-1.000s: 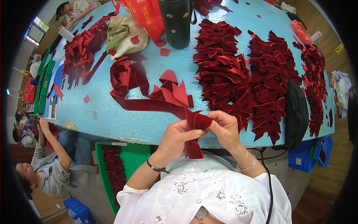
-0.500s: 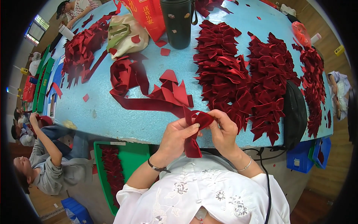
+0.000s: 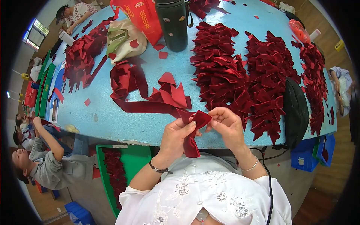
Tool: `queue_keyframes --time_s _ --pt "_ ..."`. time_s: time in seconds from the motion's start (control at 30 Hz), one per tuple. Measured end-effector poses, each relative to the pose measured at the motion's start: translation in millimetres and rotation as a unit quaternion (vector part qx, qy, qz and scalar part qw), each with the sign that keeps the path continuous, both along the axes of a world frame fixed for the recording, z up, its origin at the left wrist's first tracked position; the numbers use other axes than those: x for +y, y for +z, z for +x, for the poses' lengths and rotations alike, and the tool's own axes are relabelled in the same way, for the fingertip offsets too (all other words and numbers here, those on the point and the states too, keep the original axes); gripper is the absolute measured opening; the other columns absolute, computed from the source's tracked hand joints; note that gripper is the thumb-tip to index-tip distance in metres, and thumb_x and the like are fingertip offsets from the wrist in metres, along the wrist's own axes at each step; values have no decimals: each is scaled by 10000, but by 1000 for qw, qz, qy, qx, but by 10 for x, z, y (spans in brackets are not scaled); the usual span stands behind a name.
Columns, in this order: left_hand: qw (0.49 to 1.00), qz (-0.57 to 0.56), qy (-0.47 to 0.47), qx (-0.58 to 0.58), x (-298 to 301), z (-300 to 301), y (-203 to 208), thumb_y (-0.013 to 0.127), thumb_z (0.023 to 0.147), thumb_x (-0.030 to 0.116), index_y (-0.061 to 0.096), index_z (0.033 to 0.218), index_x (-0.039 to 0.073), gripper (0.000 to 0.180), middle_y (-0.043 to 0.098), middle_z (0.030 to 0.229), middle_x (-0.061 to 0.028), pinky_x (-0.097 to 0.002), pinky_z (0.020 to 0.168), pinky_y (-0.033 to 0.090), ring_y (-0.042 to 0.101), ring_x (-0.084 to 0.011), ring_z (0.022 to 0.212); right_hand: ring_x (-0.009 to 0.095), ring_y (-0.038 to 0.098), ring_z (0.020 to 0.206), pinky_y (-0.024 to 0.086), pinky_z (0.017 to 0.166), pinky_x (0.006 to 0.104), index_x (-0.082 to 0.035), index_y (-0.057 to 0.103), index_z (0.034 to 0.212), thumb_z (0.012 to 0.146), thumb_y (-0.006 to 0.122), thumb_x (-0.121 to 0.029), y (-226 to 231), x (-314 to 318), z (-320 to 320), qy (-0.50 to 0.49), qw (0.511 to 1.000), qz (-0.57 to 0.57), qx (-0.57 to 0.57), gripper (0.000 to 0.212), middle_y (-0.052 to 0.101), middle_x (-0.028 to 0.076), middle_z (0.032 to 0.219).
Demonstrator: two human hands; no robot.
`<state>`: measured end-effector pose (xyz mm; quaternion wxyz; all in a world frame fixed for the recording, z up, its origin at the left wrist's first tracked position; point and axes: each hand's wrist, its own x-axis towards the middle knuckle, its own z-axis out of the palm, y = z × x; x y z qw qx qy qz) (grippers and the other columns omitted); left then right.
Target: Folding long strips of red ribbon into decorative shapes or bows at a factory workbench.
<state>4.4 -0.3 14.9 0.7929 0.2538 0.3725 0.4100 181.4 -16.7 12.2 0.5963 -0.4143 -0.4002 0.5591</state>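
Note:
Above the table's near edge, my left hand (image 3: 175, 137) pinches a dark red velvet ribbon (image 3: 203, 118) between thumb and fingers. The ribbon is folded into a loop that points right, and a loose tail hangs below my left thumb. At the loop's right end, the thumb and fingertips of my right hand (image 3: 227, 126) are closed on its edge. From my left hand the same ribbon runs off leftward over the blue table (image 3: 93, 120) to a loose, twisted heap (image 3: 170, 92). My curled fingers hide part of the fold.
Rows of finished red bows (image 3: 221, 63) lie to the right, beside a black pouch (image 3: 295, 112). A dark tumbler (image 3: 171, 28), a red bag (image 3: 140, 17) and a cloth bag (image 3: 125, 41) stand farther back. A green crate (image 3: 131, 165) sits below the edge. Another person (image 3: 56, 165) sits at left.
The rounded loop in my hands has become a flatter, pointed fold. My right hand has shifted slightly right, its fingertips now at the fold's right end. The left hand keeps its pinch.

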Motion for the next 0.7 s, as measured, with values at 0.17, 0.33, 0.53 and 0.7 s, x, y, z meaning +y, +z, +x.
queue_keyframes --time_s 0.17,0.33,0.53,0.7 --pt "997 61 -10 48 -21 40 20 606 877 54 636 1056 -23 197 673 925 -83 -241 664 508 625 -122 724 102 595 644 528 639 225 51 602 991 882 600 -62 133 13 78 -33 999 -27 -33 157 643 59 798" --pt "995 68 -20 76 -12 113 84 604 870 33 633 1018 -21 161 671 859 -73 -259 650 511 620 -133 708 76 576 629 480 584 214 27 643 924 863 630 -69 132 19 56 41 992 -8 -119 115 648 22 771" --pt "996 25 -72 38 156 169 201 627 831 15 635 1034 -7 204 665 849 -55 -235 680 494 610 -109 719 60 542 596 448 556 214 20 656 842 853 637 -71 203 48 73 -23 986 -57 -153 94 647 25 748" --pt "994 45 -71 65 88 221 183 673 802 15 639 1042 -9 244 660 865 -37 -228 678 478 590 -95 742 45 543 617 431 525 197 11 646 809 860 626 -60 -8 92 54 -101 961 105 -237 90 613 -3 727"
